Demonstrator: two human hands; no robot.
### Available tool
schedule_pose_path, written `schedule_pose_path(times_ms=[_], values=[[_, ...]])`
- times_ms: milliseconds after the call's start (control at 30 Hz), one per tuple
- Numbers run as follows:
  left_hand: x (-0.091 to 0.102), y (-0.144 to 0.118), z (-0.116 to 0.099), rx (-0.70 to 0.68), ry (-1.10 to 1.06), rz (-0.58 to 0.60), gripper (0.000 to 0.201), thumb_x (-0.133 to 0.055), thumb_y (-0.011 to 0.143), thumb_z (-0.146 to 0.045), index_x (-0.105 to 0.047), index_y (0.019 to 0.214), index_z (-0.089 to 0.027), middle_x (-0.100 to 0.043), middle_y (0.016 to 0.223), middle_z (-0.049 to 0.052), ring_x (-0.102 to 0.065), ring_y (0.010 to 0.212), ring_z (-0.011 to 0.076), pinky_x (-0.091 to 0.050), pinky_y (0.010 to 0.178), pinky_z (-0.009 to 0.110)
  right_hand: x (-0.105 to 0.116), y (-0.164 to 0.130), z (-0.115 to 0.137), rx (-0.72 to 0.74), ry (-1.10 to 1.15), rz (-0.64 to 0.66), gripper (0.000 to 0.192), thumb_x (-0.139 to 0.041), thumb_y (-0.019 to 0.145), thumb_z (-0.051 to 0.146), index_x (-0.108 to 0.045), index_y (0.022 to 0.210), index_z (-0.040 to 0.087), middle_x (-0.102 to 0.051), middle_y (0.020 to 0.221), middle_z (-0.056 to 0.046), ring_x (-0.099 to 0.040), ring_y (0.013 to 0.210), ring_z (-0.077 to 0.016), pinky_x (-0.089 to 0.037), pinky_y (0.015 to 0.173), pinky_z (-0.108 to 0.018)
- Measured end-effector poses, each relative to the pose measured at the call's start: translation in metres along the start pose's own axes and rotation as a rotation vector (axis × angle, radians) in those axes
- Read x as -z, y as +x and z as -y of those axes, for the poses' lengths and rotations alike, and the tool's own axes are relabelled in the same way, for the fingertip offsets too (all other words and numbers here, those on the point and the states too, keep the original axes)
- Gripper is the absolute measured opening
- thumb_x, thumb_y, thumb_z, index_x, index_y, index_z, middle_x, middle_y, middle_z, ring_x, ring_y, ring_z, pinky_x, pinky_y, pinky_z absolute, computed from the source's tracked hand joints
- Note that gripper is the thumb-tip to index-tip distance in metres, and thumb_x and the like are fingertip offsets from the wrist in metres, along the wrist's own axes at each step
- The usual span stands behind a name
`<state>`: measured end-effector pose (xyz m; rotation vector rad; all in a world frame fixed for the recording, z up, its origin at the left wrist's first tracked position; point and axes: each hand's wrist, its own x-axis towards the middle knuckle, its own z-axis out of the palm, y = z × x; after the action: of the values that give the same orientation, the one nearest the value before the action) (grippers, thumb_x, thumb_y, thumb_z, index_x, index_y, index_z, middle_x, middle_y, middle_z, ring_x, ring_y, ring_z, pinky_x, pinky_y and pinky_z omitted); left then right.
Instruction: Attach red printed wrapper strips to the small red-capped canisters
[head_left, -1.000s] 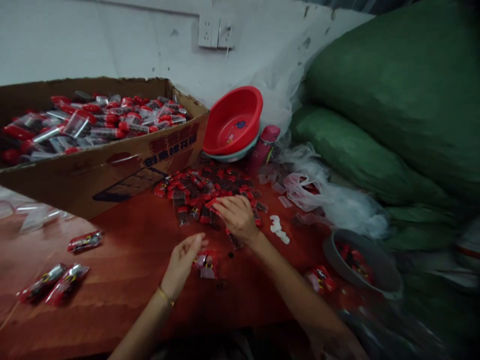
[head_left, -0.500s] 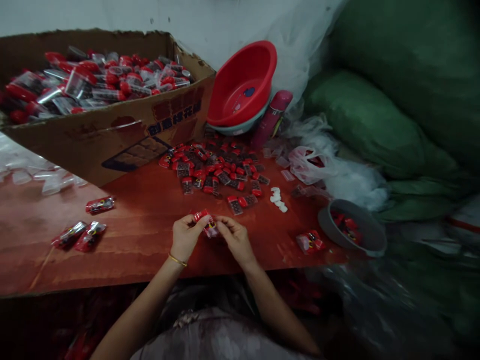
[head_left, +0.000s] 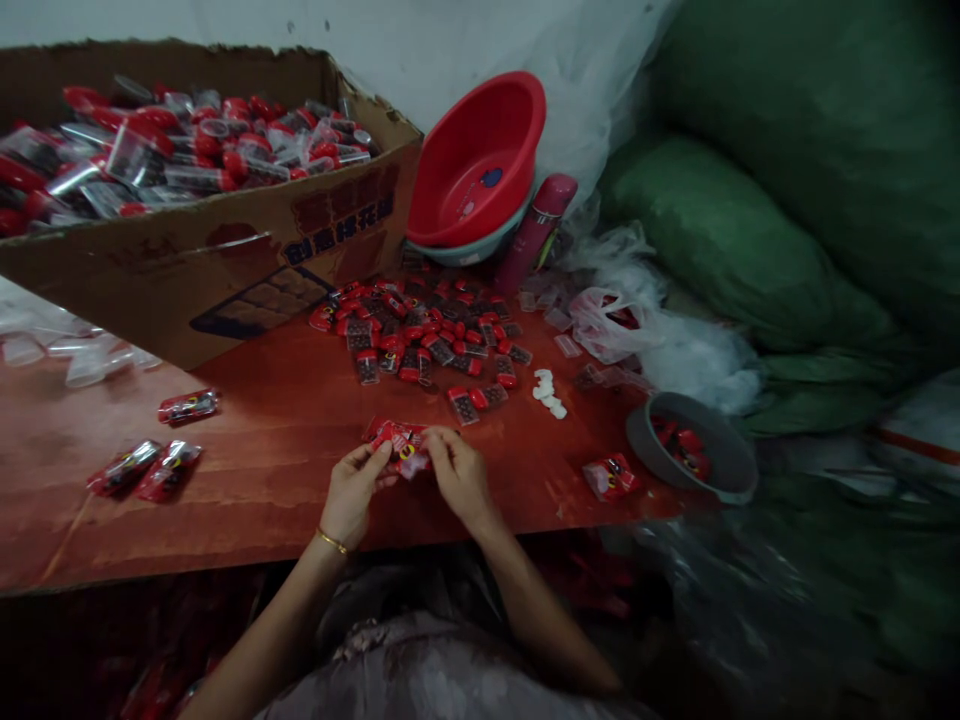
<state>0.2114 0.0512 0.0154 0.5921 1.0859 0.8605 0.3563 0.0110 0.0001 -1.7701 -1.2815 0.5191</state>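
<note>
A small red printed plastic packet (head_left: 403,442) is held between my hands, above the front part of the table. My left hand (head_left: 354,492) pinches its left side with the thumb on top. At the packet's right side, my right hand (head_left: 459,478) has its thumb and fingers closed on the edge. What the packet holds inside is hard to make out. Beyond my hands lies a pile of small clear containers with red caps and dark contents (head_left: 439,340). Several white pieces (head_left: 550,393) lie to the right of that pile.
A cardboard box (head_left: 225,280) full of red-capped containers stands at the left. Filled packets (head_left: 171,470) lie before it. At the right are another packet (head_left: 611,477) and a grey bowl (head_left: 739,485). Behind stand a red basin (head_left: 480,150) and a thermos flask (head_left: 534,235).
The packet now lies flatter and more of it shows between my hands. My left hand has shifted slightly left and down. The whole view has shifted a little.
</note>
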Motion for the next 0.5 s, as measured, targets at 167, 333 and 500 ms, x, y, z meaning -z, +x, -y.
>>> schedule_pose_path(times_ms=[167,333,500], values=[[0.001,0.005,-0.011,0.019,-0.054,0.020,0.042,-0.084,0.044,-0.038,-0.058,0.065,-0.013,-0.061,0.056,-0.003,-0.058,0.050,0.0076,-0.048,0.050,0.018,0.021,0.035,-0.027,-0.120,-0.723,-0.111,0.040,-0.051,0.084,0.041,-0.059,0.110,0.012,-0.063,0.102,-0.020,-0.056,0.094,-0.0310,-0.043,0.075,-0.041],[0.001,0.006,-0.010,0.052,-0.059,0.033,0.041,-0.083,0.047,-0.038,-0.058,0.068,-0.014,-0.062,0.058,-0.002,-0.059,0.051,0.0082,-0.047,0.049,0.018,0.020,0.038,-0.037,-0.044,-0.837,-0.013,0.036,-0.049,0.086,0.034,-0.056,0.115,0.013,-0.060,0.109,-0.019,-0.054,0.097,-0.0303,-0.040,0.077,-0.040],[0.004,0.006,-0.011,0.064,-0.088,0.027,0.041,-0.084,0.044,-0.037,-0.059,0.067,-0.014,-0.063,0.058,-0.002,-0.058,0.051,0.0085,-0.047,0.051,0.019,0.026,0.034,-0.046,-0.069,-0.689,-0.001,0.031,-0.059,0.077,0.033,-0.058,0.103,0.016,-0.062,0.104,-0.012,-0.055,0.095,-0.0271,-0.040,0.079,-0.038]])
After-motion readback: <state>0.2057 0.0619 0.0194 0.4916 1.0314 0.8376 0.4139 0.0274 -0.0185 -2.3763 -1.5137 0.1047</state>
